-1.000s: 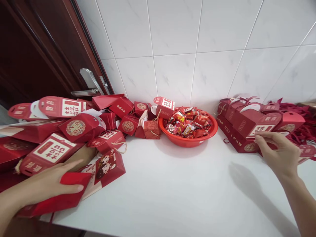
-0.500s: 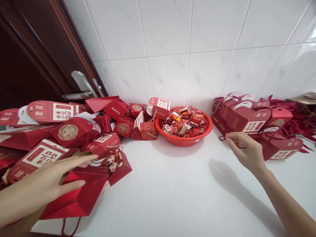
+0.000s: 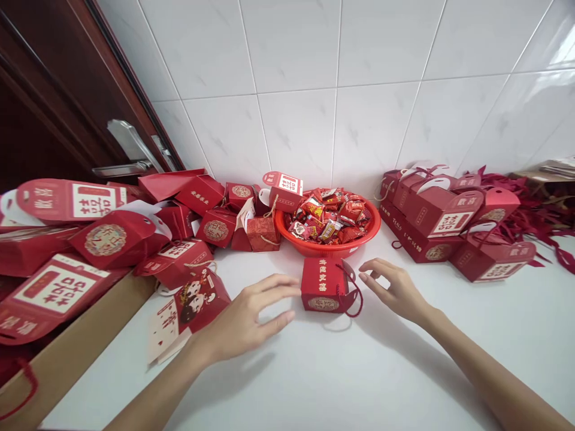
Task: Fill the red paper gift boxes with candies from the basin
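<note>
Box [image 3: 320, 290] is looking light, stiff, easily dented; I am holding left hand [image 3: 251, 314] and right hand [image 3: 398, 290] unclenched beside it, judging printed walls [image 3: 314, 275] best for gripping.

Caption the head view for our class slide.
Left hand and right hand flank a corded red box before a basin of small packets.

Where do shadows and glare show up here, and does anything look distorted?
In the head view, soft shadows of the left hand and right hand fall on the white tabletop; in that head view, the tiled wall glares at upper right, and the dark door appears slanted, probably from lens and camera angle.
</note>
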Demonstrator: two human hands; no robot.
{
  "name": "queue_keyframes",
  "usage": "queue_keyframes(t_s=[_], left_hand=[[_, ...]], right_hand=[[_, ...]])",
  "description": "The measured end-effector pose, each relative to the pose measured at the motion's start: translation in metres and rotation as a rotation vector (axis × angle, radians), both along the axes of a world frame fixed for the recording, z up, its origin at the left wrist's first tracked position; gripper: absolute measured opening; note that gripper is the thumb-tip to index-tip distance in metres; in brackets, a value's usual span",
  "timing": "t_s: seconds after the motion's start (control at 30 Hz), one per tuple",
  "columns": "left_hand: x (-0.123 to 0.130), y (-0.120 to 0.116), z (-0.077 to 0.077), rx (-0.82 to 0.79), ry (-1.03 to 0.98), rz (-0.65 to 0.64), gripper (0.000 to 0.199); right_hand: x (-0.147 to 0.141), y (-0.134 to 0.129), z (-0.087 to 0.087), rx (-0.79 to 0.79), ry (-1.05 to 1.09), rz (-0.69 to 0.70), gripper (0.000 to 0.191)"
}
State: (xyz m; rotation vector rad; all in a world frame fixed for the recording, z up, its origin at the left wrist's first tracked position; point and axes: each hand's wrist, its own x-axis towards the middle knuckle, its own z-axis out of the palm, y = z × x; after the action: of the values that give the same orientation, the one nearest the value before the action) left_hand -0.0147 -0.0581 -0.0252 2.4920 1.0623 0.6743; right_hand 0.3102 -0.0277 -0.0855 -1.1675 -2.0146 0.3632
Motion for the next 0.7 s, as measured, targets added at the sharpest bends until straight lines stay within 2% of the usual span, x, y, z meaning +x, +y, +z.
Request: queue_keyframes(t_s=[0.07, 0.13, 0.3, 0.43, 0.5, 0.6, 0.7], left_hand=[[0.005, 0.009, -0.006, -0.036, -0.104, 0.118, 0.027], [0.013, 0.018, -0.012, -0.086, -0.18, 0.177, 0.03], [0.037, 0.037, -0.029, -0.192, -0.221, 0.195, 0.046], [0.047, 0.047, -0.041, -0.282, -0.236, 0.194, 0.045], [0.046, 0.049, -0.045, -0.341, -0.285, 0.187, 0.044], [0.036, 0.052, -0.052, -0.482, -0.384, 0.184, 0.048], [0.022, 0.057, -0.058, -0.714, -0.449, 0.202, 0.057]], right_hand=[[-0.002, 0.0, -0.002, -0.089, 0.001, 0.004, 0.027], [-0.005, 0.0, -0.003, -0.161, 0.01, 0.015, 0.03], [-0.012, 0.001, -0.01, -0.276, 0.043, 0.064, 0.027], [-0.015, 0.005, -0.019, -0.349, 0.044, 0.045, 0.023], [-0.016, 0.007, -0.02, -0.336, 0.041, 0.015, 0.026], [-0.019, 0.006, -0.007, -0.233, 0.085, -0.017, 0.04], [-0.025, 0.005, 0.019, -0.171, 0.178, 0.001, 0.048]])
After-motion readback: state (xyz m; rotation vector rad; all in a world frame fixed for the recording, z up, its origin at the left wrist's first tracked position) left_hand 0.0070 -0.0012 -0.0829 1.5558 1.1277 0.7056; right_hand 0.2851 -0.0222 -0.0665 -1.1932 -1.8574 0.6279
